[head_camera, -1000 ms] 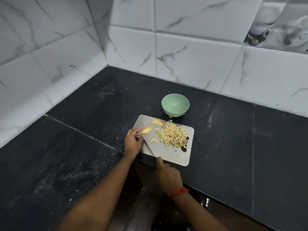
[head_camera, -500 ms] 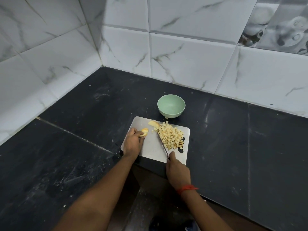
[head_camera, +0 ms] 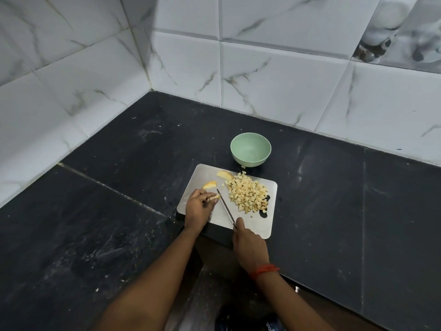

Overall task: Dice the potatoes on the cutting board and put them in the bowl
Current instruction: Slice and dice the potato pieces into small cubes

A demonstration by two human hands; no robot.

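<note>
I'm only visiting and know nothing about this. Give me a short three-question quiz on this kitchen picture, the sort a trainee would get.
1. True or false: the green bowl already holds diced potato.
2. Fill in: the left hand holds a potato piece down on the ___.
3. Which holds the knife? A) left hand B) right hand C) neither

Key: 1 false, the bowl is empty; 2 cutting board; 3 B.
</note>
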